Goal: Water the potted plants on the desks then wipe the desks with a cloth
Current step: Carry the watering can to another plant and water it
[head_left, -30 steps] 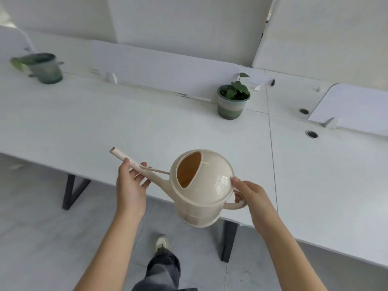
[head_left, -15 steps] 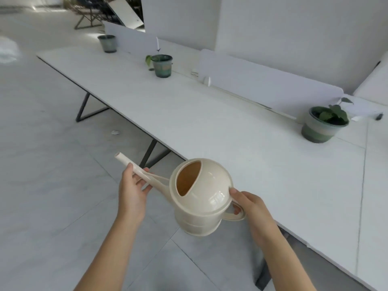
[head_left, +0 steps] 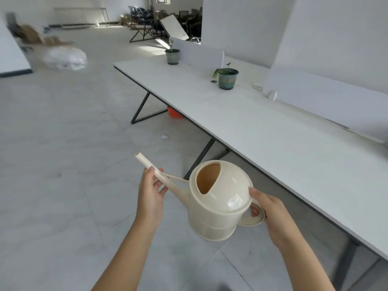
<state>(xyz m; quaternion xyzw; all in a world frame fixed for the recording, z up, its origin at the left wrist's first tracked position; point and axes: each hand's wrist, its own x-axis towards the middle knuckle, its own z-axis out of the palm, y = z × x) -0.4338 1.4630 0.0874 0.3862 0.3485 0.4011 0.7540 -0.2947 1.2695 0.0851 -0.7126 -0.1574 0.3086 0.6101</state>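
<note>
A cream watering can (head_left: 218, 203) hangs in front of me above the floor, spout pointing up and left. My right hand (head_left: 267, 208) grips its handle at the back. My left hand (head_left: 151, 191) holds the spout with fingers curled under it. On the long white desk (head_left: 273, 139) to the right stands a dark green potted plant (head_left: 227, 77) with a drooping leaf. A second grey-green pot (head_left: 172, 56) stands further along near the desk's far end. No cloth is in view.
White divider panels (head_left: 327, 97) run along the desk's back. Black angled desk legs (head_left: 144, 108) stand on the grey tiled floor, with an orange object (head_left: 174, 114) under the desk. A white bag (head_left: 65, 57) and stacked furniture (head_left: 155, 24) lie far off.
My view has swung left along the desk; the nearest plant has gone out of view on the right. Both hands keep the same hold on the watering can.
</note>
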